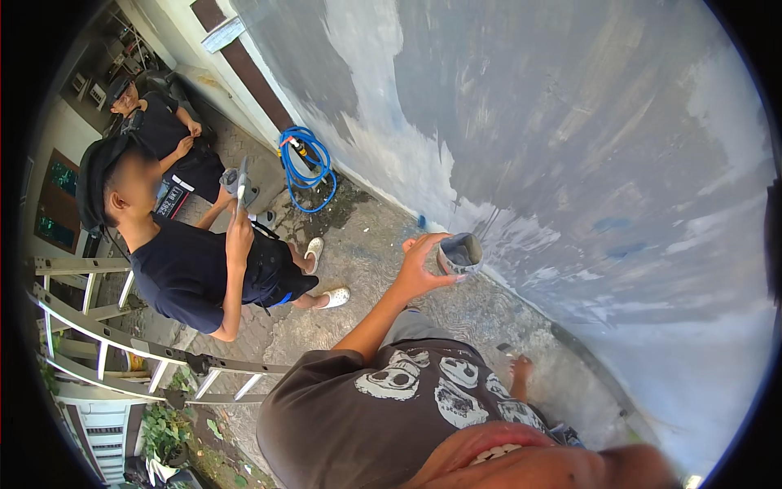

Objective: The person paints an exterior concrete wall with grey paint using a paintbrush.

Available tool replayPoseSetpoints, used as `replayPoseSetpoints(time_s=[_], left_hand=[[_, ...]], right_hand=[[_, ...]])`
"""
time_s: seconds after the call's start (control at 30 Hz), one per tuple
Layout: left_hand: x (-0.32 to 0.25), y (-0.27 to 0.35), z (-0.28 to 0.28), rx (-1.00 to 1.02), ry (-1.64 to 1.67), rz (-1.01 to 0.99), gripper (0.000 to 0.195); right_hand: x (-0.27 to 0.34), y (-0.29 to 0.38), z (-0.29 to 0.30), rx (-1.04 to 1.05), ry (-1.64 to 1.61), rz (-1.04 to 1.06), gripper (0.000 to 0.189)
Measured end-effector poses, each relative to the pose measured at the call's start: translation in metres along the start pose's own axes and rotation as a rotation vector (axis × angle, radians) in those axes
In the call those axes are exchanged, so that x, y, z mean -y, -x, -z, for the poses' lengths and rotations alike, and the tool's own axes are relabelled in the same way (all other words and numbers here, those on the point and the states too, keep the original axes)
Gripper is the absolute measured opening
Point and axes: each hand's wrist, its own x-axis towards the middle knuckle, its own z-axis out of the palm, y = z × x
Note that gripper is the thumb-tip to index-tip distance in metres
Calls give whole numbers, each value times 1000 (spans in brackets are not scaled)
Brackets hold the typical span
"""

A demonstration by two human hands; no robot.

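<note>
My left hand (424,263) grips a small open cup (460,253) smeared with grey material; grey paint or paste shows inside. Its fingers and thumb wrap the cup's side, close to the painted wall (562,134). Lower down, to the right of my shirt, my right hand (521,368) holds a small flat-ended tool (506,349), perhaps a paintbrush; its handle is mostly hidden by the fingers. The wall carries uneven grey and whitish strokes, with blue smudges low on it.
A co-worker (183,263) in dark clothes stands at the left, holding a grey-smeared container (231,181) and a tool. Another person (162,125) is behind. An aluminium ladder (146,348) spans the lower left. A coiled blue hose (305,168) hangs by the wall, above the concrete ground (366,257).
</note>
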Motion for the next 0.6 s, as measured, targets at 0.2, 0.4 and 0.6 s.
replayPoseSetpoints(time_s=[0.2, 0.4, 0.6], left_hand=[[-1, 1, -2, 7, 51, 46, 85], [-6, 3, 17, 85, -8, 79, 90], [-11, 6, 10, 99, -50, -11, 91]], right_hand=[[20, -12, -13, 61, 33, 156, 35], [49, -16, -41, 77, -4, 180, 32], [24, -10, -56, 84, 34, 100, 34]])
